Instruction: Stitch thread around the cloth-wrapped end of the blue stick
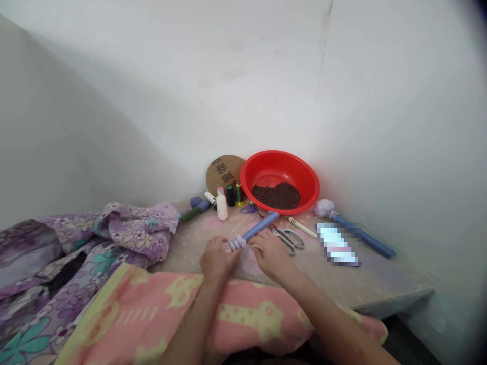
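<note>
A blue cloth-covered stick slants up and away from me in front of the red basin. Its near end is bound in pale patterned fabric with dark bands wound around it. My left hand is closed around this wrapped end. Just right of the stick, my right hand has its fingers pinched together close to the binding; what sits between them is too small to make out. Scissors with grey handles lie on the table beyond my right hand.
The red basin holds dark grains. Thread spools stand left of it, before a cardboard disc. To the right lie a blue-handled stick with a white ball end and a blurred bright phone-like object. Floral fabric covers the left.
</note>
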The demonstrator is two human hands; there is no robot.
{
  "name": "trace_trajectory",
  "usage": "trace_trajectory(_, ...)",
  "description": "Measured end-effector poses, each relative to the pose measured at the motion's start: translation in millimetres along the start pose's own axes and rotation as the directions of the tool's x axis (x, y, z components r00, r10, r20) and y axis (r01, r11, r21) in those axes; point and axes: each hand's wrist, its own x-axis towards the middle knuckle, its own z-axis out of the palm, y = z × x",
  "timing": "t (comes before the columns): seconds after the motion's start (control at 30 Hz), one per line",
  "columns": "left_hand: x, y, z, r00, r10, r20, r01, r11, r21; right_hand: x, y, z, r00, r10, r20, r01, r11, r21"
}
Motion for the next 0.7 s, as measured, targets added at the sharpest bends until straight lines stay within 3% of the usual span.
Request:
trace_trajectory(0.23, 1, -6, 8.5, 0.998, 0.014, -0.057, -0.018, 0.997, -0.076, 33, 3, 28, 0.996, -0.002, 0.084, 0.003, 1.0, -0.014)
trace_trajectory(0.53, -3, 1, 1.5, 1.0, 0.026, -0.001, -0.026, 0.996, -0.084, 53, -7, 33, 0.976, -0.068, 0.205, 0.113, 0.97, -0.216)
trace_trajectory(0.7, -5, 4, -1.6, 0.998, 0.058, 0.009, -0.057, 0.995, -0.086, 58, -6, 36, 0.963, -0.043, 0.267, 0.086, 0.984, -0.155)
